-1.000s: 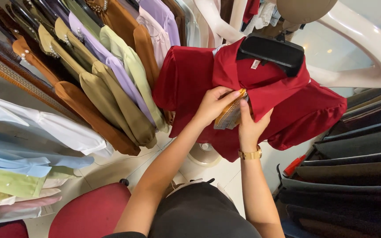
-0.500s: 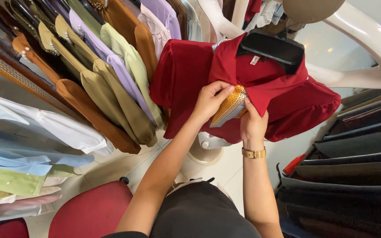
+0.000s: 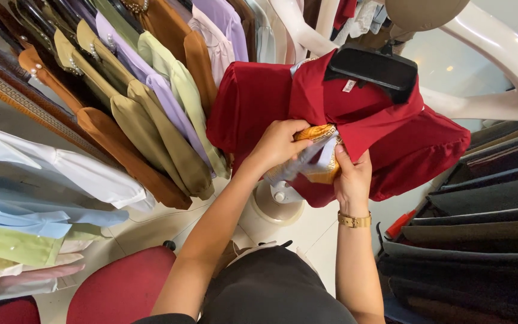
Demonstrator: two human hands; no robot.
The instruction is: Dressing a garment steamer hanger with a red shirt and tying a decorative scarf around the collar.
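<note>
So the person is standing over a red shirt (image 3: 259,108) that's hanging on a black hanger-like neck block (image 3: 374,67) of a white stand (image 3: 499,72), and both hands are working right at the front of it, just under the collar. The left hand (image 3: 280,144) is curling its fingers closed around a patterned scarf (image 3: 316,157), orange-gold with pale grey-blue parts, pinching it from the left side. The right hand (image 3: 352,180) is coming up from below with the fingers wrapping the lower right part of the same scarf, thumb pressing against the fabric, so it's gripping too, not open. The scarf is sitting bunched between the two hands, touching the red shirt's chest, partly tucking under the collar flap. There's a gold watch (image 3: 355,221) sitting on the right wrist. Off to the left, a whole rack of shirts (image 3: 151,108) is hanging in tan, olive, lilac and rust colours, with pale blue and white ones (image 3: 49,198) lower down. On the right, dark folded fabrics (image 3: 481,240) are lying stacked in rows. A red round stool seat (image 3: 121,288) is showing at the bottom, near the person's dark skirt (image 3: 271,288).
</note>
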